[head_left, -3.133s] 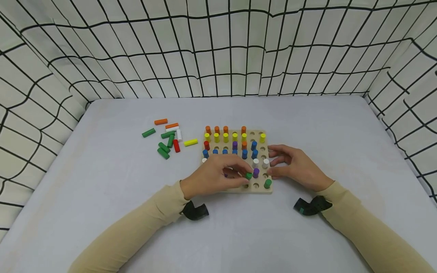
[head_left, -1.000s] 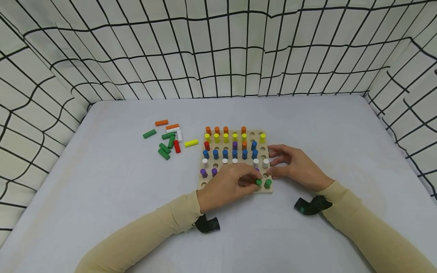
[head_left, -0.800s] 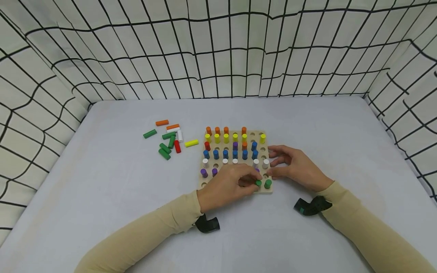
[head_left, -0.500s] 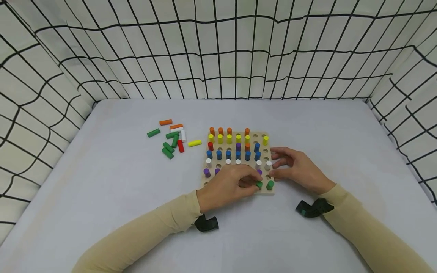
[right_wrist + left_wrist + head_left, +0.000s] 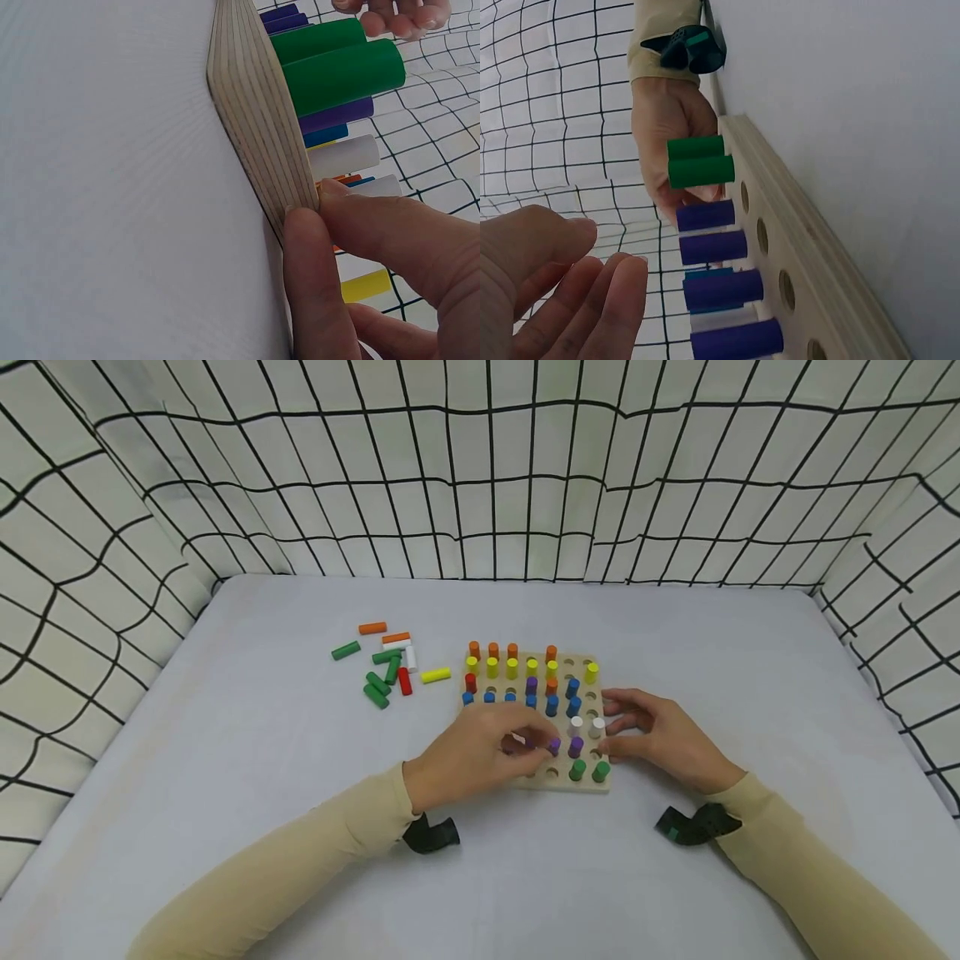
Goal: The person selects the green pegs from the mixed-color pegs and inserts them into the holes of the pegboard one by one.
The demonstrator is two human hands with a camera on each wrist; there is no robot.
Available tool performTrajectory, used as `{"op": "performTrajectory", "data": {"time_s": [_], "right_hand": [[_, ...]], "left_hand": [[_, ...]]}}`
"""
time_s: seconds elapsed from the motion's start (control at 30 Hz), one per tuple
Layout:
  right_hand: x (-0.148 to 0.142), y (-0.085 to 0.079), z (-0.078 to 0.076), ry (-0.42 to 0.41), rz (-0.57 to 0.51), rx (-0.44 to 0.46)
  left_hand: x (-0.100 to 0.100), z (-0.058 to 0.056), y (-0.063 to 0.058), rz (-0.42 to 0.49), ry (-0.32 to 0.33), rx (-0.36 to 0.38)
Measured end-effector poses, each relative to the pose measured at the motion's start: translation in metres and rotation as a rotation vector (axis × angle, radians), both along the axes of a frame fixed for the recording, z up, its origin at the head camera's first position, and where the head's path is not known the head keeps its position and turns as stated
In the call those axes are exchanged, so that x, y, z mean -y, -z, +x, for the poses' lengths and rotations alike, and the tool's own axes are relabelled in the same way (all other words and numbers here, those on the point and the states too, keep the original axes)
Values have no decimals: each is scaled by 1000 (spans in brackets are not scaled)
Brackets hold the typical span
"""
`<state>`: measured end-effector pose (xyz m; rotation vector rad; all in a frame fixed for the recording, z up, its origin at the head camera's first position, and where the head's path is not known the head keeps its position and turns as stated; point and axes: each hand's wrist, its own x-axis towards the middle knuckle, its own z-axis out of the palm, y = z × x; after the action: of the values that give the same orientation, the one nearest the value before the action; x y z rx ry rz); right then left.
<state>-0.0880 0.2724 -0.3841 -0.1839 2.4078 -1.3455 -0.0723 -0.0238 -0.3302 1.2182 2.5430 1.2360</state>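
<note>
A wooden pegboard (image 5: 558,782) lies on the table with upright coloured pegs in many of its holes. Over its front part is my left hand (image 5: 480,752); the left wrist view shows that hand's fingers (image 5: 622,292) apart from the pegs, with nothing between them. Two green pegs (image 5: 577,770) stand side by side in the front right corner, and a purple peg (image 5: 575,747) stands just behind. My right hand (image 5: 667,739) holds the board's right edge, thumb and finger on the rim in the right wrist view. The left hand hides part of the white and purple rows.
Left of the board lie loose pegs: several green pegs (image 5: 377,683), a red peg (image 5: 405,681), a yellow peg (image 5: 436,676), white pegs (image 5: 410,658) and orange pegs (image 5: 372,628). Black grid netting (image 5: 491,485) hangs on pale walls around the white table (image 5: 480,893).
My left hand carried a green peg to the front row, let it go beside the other green one, and has drawn back to the left. The right hand keeps its place at the board.
</note>
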Motion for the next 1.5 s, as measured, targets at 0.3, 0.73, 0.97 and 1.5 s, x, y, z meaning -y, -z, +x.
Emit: {"op": "performTrajectory", "data": {"time_s": [0.3, 0.73, 0.97, 1.5], "right_hand": [[-1, 2, -1, 1, -10, 12], [-1, 2, 0, 9, -14, 23], [-1, 2, -1, 9, -5, 16], [-1, -1, 0, 18, 19, 23]], "left_hand": [[31, -14, -16, 20, -70, -77], [78, -40, -33, 13, -255, -101], [106, -59, -34, 43, -434, -81], [168, -103, -18, 162, -736, 239]]}}
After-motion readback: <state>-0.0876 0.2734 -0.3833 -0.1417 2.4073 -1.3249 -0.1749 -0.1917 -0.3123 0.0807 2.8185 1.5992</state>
